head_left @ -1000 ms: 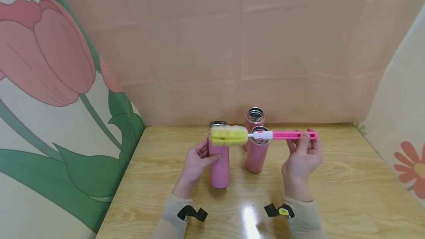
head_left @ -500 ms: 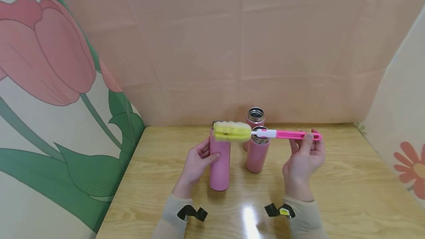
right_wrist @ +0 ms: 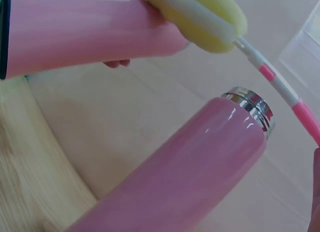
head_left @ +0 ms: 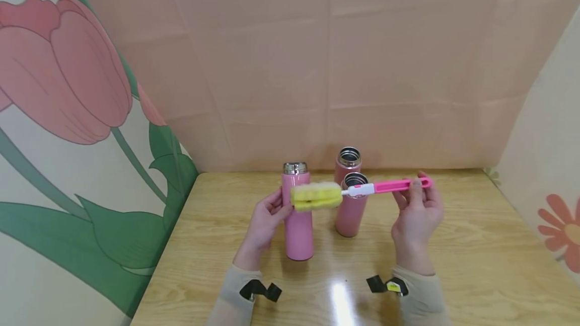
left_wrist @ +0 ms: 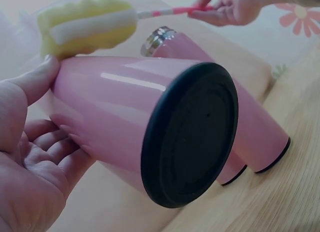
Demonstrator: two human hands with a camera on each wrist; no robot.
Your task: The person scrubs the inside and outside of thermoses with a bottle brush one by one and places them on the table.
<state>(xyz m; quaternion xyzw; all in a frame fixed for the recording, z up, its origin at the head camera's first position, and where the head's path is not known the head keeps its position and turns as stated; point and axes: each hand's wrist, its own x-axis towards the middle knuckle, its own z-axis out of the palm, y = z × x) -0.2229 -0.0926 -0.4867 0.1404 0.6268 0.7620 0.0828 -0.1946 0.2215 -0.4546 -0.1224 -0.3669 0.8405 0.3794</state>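
Note:
My left hand point(head_left: 265, 223) grips a pink metal flask point(head_left: 299, 238) around its side. The flask has a bare steel neck and no lid; its black base point(left_wrist: 192, 137) shows in the left wrist view, raised off the table. My right hand point(head_left: 417, 218) pinches the pink end of a bottle brush point(head_left: 394, 185), held nearly level. Its yellow and white sponge head point(head_left: 316, 197) lies across the front of the flask in the head view, close to my left thumb. Whether sponge and flask touch, I cannot tell.
Two more lidless pink flasks stand upright behind, a nearer one point(head_left: 350, 218) and a farther one point(head_left: 348, 161). The wooden table point(head_left: 217, 190) ends at a beige cloth backdrop point(head_left: 272, 89). Printed flower panels flank both sides.
The sponge head first rose slightly, then came down from over the flask's mouth to its upper body, uncovering the steel neck. My left hand keeps its grip on the flask.

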